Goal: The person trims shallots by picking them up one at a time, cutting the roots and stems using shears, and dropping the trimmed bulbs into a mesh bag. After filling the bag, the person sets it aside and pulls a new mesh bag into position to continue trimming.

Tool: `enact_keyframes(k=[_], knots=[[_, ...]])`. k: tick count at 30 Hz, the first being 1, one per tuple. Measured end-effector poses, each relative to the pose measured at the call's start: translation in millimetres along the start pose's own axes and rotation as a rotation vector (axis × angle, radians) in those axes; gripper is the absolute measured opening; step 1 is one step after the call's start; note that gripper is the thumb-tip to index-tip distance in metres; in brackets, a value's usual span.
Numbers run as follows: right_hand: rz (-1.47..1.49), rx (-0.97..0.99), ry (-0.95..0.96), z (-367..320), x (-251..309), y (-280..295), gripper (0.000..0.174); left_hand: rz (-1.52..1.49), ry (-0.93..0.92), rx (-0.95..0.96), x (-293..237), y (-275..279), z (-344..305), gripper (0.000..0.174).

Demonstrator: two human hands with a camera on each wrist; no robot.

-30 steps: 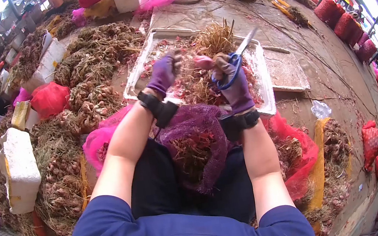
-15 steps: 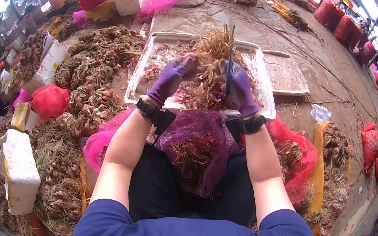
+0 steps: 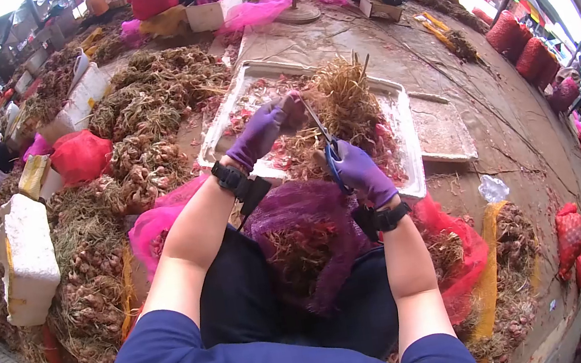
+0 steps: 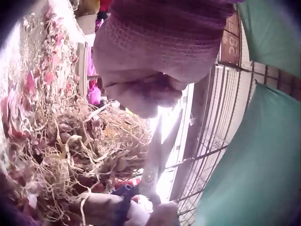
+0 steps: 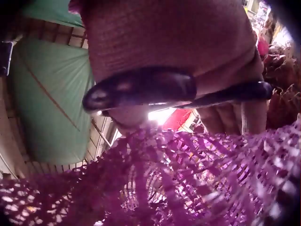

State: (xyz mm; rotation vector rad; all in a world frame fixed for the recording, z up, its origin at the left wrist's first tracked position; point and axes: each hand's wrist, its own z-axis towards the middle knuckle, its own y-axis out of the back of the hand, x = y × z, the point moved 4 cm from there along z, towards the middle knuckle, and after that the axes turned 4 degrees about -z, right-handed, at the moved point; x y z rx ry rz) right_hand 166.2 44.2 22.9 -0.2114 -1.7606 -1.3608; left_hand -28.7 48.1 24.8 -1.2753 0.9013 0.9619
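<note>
My left hand (image 3: 261, 132), in a purple glove, pinches what looks like a small pinkish shallot (image 3: 292, 99) over a white foam tray (image 3: 411, 149); the curled fingers mostly hide it. The gloved right hand (image 3: 365, 173) grips blue-handled scissors (image 3: 317, 120), whose blades point up and left to the left fingertips. In the left wrist view the scissor blades (image 4: 153, 162) stand parted just below those fingers. A bundle of dry shallot stems (image 3: 344, 96) rises from the tray beside the blades. Purple mesh (image 5: 197, 179) fills the lower right wrist view, below the scissor handle (image 5: 146, 89).
A purple mesh bag (image 3: 294, 207) with trimmings lies open between my legs. Heaps of shallots (image 3: 87, 266) and a foam block (image 3: 28, 259) stand at left. Red mesh (image 3: 461, 261) lies at right, and a foam lid (image 3: 442, 127) beside the tray. Other people sit farther back.
The scissors have swung from pointing up and right to pointing left at the left fingertips. My left hand has moved right and holds the small pinkish piece; the right hand has come lower.
</note>
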Motion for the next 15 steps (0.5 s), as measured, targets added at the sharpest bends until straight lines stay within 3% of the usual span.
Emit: enact_keyframes(k=[5, 8, 12, 14, 15], knots=[[-0.015, -0.18, 0.126, 24, -28, -21, 0.047, 0.04, -0.001, 0.196, 7, 0, 5, 0.042], [-0.01, -0.141, -0.004, 20, -22, -17, 0.044, 0.068, -0.009, 0.079, 3, 0, 1, 0.041], [0.073, -0.179, 0.034, 20, -10, -11, 0.049, 0.063, 0.065, 0.131, 11, 2, 4, 0.034], [0.542, -0.196, -0.049, 17, -4, -11, 0.047, -0.248, 0.18, 0.179, 31, -4, 7, 0.034], [0.51, -0.189, -0.059, 28, -22, -13, 0.04, -0.251, 0.189, 0.178, 37, -3, 5, 0.034]])
